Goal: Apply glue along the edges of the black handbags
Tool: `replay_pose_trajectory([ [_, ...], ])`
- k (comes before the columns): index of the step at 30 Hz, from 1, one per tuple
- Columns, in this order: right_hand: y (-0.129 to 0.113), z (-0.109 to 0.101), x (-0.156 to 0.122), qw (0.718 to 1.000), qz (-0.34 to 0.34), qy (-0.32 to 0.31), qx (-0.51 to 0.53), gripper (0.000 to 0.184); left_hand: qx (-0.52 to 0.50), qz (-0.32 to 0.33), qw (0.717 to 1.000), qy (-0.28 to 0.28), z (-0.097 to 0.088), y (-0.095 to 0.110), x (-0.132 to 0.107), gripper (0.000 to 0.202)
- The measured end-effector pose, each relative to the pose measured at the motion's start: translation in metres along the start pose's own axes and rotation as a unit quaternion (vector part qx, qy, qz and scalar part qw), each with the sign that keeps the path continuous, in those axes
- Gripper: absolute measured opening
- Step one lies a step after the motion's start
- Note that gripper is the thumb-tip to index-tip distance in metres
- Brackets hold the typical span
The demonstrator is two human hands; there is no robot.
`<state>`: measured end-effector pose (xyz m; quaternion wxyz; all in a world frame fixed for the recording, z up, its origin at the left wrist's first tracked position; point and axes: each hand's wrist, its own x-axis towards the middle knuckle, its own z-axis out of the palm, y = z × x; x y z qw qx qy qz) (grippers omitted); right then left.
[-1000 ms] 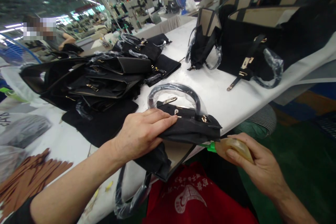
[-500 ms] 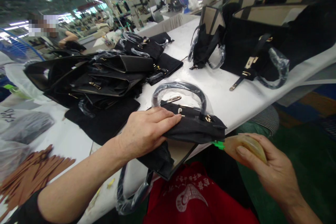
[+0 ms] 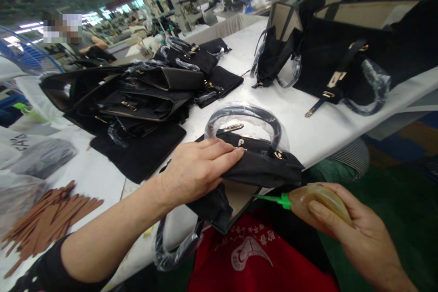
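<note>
My left hand (image 3: 201,166) lies over a black handbag (image 3: 270,169) at the table's near edge, fingers together and gripping its folded panel. The bag is tipped over so that its beige lining (image 3: 239,198) faces me. One plastic-wrapped handle (image 3: 251,112) arches up on the far side, and another wrapped handle (image 3: 164,255) hangs toward me. Gold fittings show beside my fingertips. In my right hand (image 3: 352,219) is a squeeze bottle (image 3: 308,203) of yellowish liquid, fingers wrapped round it. Its green nozzle (image 3: 273,198) points left, with the tip at the lining; whether it touches is unclear.
Black bags (image 3: 147,96) are piled on the white table (image 3: 226,73) at left. Larger black bags (image 3: 345,54) stand at right. Brown strips (image 3: 51,223) lie at lower left, beside plastic bags (image 3: 37,155). A co-worker (image 3: 89,43) is farther back.
The nozzle, mostly hidden behind the bag's edge before, now shows in full by the lining. My left hand keeps its hold on the bag; the whole view has shifted slightly.
</note>
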<state>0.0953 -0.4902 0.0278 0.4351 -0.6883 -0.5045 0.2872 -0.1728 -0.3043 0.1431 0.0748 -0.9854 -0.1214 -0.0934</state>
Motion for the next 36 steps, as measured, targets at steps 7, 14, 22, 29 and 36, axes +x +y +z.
replay_pose_trajectory([
  [7, -0.011, -0.001, -0.006, 0.999, -0.043, 0.023, -0.02, 0.024, 0.013, 0.007, 1.0, 0.012, 0.0, 0.001, 0.002, 0.047],
  [14, -0.021, -0.001, -0.01, 0.996, -0.072, 0.04, -0.025, 0.021, 0.016, 0.006, 1.0, -0.002, -0.004, 0.004, 0.005, 0.045],
  [22, -0.033, -0.003, -0.02, 0.993, -0.113, 0.02, -0.023, 0.022, 0.024, 0.014, 1.0, 0.005, -0.005, 0.006, 0.004, 0.042],
  [29, -0.032, -0.006, -0.024, 0.99, -0.124, 0.016, -0.063, 0.024, 0.024, 0.019, 0.999, 0.019, -0.003, 0.006, 0.003, 0.039],
  [36, -0.028, -0.006, -0.036, 0.992, -0.093, 0.008, -0.083, 0.027, 0.027, 0.018, 0.999, 0.013, -0.005, 0.008, 0.004, 0.037],
])
